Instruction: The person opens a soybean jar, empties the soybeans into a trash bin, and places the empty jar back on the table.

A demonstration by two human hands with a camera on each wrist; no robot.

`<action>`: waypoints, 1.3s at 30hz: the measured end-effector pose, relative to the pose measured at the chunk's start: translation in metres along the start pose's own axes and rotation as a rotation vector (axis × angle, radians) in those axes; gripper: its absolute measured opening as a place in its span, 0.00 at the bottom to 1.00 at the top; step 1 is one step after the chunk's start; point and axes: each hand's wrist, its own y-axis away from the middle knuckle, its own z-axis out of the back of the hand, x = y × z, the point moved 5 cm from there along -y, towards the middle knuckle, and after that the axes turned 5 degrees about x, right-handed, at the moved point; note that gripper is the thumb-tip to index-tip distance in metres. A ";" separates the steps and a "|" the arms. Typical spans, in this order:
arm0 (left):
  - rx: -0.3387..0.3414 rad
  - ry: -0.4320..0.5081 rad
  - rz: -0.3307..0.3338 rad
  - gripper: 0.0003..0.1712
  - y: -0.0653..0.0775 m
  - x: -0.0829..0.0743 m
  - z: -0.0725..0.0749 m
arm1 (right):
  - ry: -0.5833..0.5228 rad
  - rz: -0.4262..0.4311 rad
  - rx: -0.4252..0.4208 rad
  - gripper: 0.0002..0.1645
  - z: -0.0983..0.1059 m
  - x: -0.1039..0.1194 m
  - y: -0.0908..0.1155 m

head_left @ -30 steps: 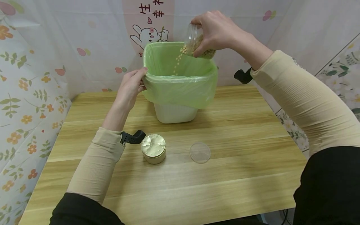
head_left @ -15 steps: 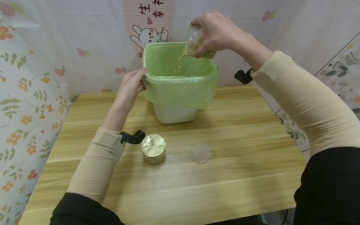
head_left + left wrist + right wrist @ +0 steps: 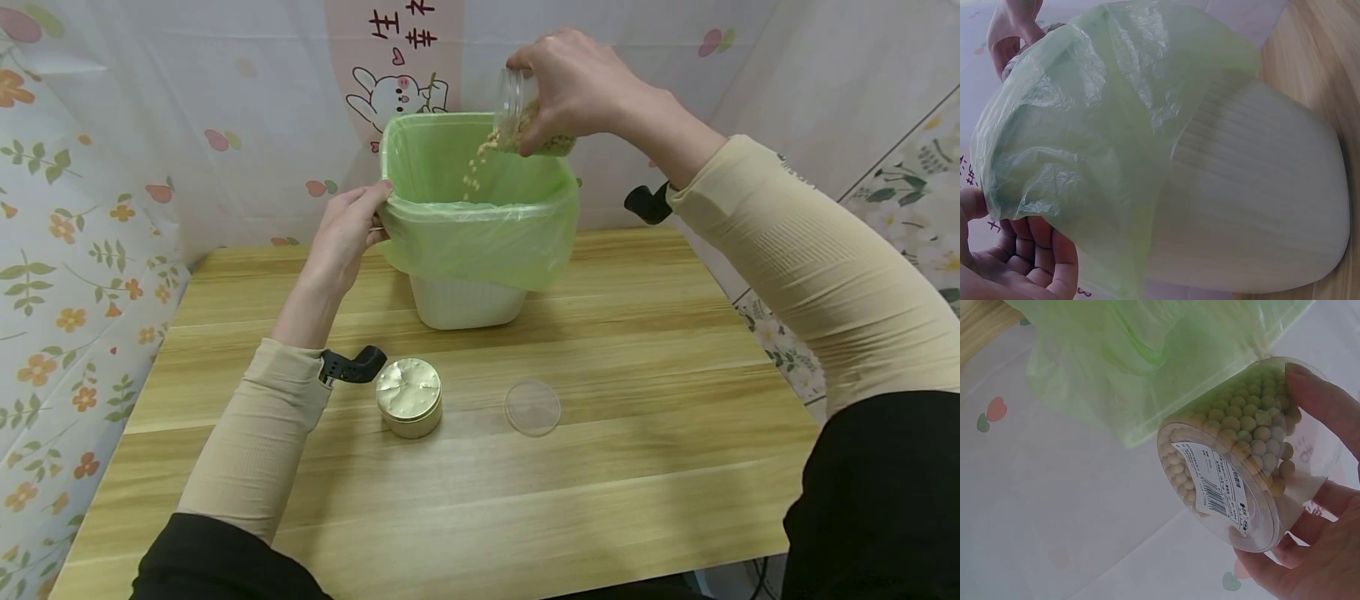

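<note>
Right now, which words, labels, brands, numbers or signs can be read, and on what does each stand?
"生": on the wall cloth.
"幸", probably: same cloth; character above cut off.
Cloth, left wrist view: partial characters, unreadable.
Label on the jar: barcode visible, print too blurred to read.

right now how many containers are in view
3: the bin on the table, the clear jar tipped in the right hand over the bin, and the gold tin nearer the person. No others seem hidden.

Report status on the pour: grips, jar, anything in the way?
Left grip holding lined bin at rim. Right grip holding tilted jar, beads spilling into bin. Gold tin, clear disc on table, clear of stream.
</note>
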 end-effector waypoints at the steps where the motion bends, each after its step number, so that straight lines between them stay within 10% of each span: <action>1: -0.003 -0.017 0.005 0.17 0.000 -0.001 0.001 | -0.002 0.000 0.001 0.58 0.000 0.000 0.000; 13: -0.024 -0.193 0.041 0.19 -0.001 -0.009 0.006 | -0.014 0.009 0.004 0.58 -0.002 -0.001 -0.001; 39: -0.013 -0.152 0.076 0.16 -0.004 -0.011 0.001 | 0.036 0.014 -0.025 0.54 0.003 -0.001 0.001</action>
